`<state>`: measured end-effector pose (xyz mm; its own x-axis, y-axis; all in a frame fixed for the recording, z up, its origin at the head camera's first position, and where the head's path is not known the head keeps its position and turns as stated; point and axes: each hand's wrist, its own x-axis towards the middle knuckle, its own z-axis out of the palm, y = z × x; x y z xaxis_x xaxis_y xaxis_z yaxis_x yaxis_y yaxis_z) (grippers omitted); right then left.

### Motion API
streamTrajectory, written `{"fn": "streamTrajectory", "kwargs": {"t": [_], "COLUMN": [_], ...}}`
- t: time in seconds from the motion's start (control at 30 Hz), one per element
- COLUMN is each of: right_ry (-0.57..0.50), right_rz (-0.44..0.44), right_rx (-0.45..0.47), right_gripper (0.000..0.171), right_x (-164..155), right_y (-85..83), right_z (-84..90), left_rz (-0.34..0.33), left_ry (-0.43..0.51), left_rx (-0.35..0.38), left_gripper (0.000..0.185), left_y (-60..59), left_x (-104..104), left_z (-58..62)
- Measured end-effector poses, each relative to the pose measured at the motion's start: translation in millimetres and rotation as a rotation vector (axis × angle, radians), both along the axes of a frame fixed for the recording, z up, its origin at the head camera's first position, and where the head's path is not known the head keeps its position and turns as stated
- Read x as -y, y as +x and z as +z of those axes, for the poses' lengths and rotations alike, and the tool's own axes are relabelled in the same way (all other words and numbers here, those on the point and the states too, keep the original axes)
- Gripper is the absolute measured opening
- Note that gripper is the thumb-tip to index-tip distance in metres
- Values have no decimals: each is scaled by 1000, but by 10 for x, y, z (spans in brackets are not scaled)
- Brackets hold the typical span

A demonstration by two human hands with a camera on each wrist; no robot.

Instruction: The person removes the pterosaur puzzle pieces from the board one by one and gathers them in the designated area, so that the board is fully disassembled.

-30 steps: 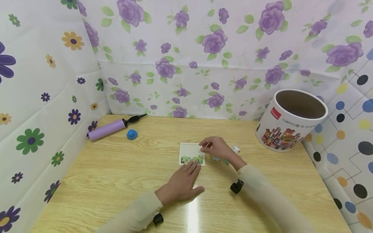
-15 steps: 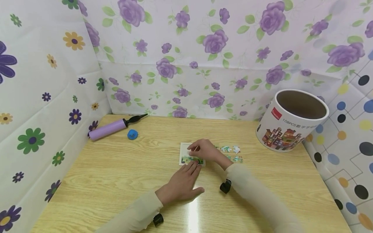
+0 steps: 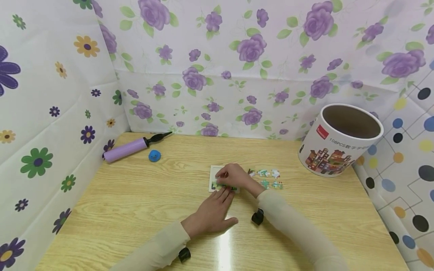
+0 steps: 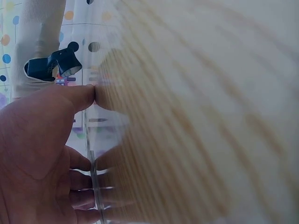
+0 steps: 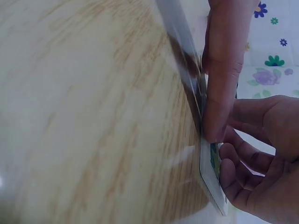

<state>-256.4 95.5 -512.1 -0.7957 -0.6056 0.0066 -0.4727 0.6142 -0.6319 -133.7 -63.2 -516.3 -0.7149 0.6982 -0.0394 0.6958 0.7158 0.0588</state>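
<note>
1. A small puzzle board lying flat in the middle of the wooden table, almost square, its sides lined up with the table edges, no clear long side.
2. A green picture strip running left to right along the near edge of the board.
3. Right hand on top of the board, fingers bent down and pressing on the green strip. Cannot tell if a piece is pinched under the fingers.
4. From the right wrist camera, a fingertip pushing down right at the board's edge, the board seen thin from the side.
5. Left hand flat on the table, fingers straight and a bit spread, tips touching the near edge of the board.
6. Left wrist camera very blurry: only palm, thumb and wood grain easy to see.
7. Most of the board hidden by the right hand; only its left part and near corner showing.
8. Loose puzzle pieces just right of the board, too small to make out the pictures.
9. Round puzzle tub open at the far right, well apart from the hands.
10. Purple hand pump and a little blue thing at the far left.
</note>
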Motion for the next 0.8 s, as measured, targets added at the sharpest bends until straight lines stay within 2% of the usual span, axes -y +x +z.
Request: {"fn": "streamTrajectory", "kwargs": {"t": [0.27, 0.63, 0.8], "right_ry": [33, -13, -40], "right_rz": [12, -27, -43], "right_rx": [1, 48, 59], "right_gripper": [14, 5, 6], "right_x": [32, 61, 69], "right_y": [9, 17, 23], "right_z": [-7, -25, -23], "left_rz": [14, 9, 13], "left_ry": [6, 12, 12], "left_rx": [27, 20, 30], "left_gripper": [87, 87, 87], "left_y": [-10, -4, -12], "left_x": [-6, 2, -2], "left_z": [-1, 10, 9]}}
